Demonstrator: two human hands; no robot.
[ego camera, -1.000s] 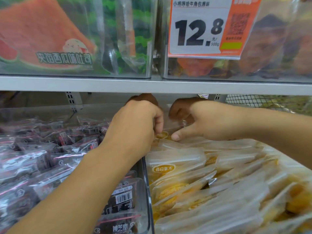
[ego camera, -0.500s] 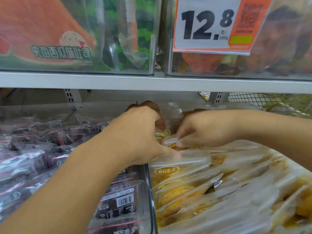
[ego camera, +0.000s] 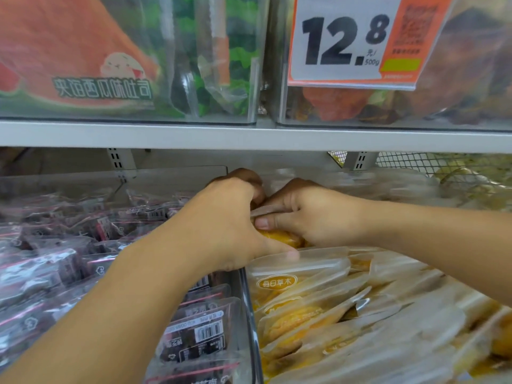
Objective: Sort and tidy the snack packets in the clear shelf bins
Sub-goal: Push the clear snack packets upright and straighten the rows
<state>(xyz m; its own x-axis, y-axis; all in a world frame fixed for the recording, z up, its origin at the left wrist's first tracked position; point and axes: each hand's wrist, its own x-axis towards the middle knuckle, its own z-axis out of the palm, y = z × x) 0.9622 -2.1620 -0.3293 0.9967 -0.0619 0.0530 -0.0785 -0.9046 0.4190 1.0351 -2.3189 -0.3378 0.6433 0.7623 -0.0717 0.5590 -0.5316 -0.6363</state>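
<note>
Snack packets fill two clear bins on the lower shelf: yellow-filled packets [ego camera: 318, 309] in frosted wrappers crowd the right bin [ego camera: 250, 300], and dark packets [ego camera: 196, 332] with pink stripes and barcodes pack the left bin [ego camera: 171, 176]. Both hands meet at the far left corner of the right bin, just under the grey shelf edge [ego camera: 255, 137]. The right hand [ego camera: 313, 214] curls its fingers over one yellow packet [ego camera: 279, 236], its thumb pressed along the packet's near side so that the wrapper is pinched between thumb and fingers; a strip of the clear wrapper shows above the thumb. The left hand [ego camera: 230, 223] reaches across the divider between the bins and closes on the same packet from the left, its fingers curled down behind it and its thumb stretched right along the top of the nearest standing packet, the one with the oval yellow logo [ego camera: 277, 282]. The two hands touch each other at the knuckles. On the upper shelf a clear bin to the left holds a watermelon-printed bag [ego camera: 77, 56], and the bin to its right carries a white and orange price tag [ego camera: 352, 42] reading 12.8. Behind the right forearm a wire mesh panel [ego camera: 432, 162] shows at the far right.
</note>
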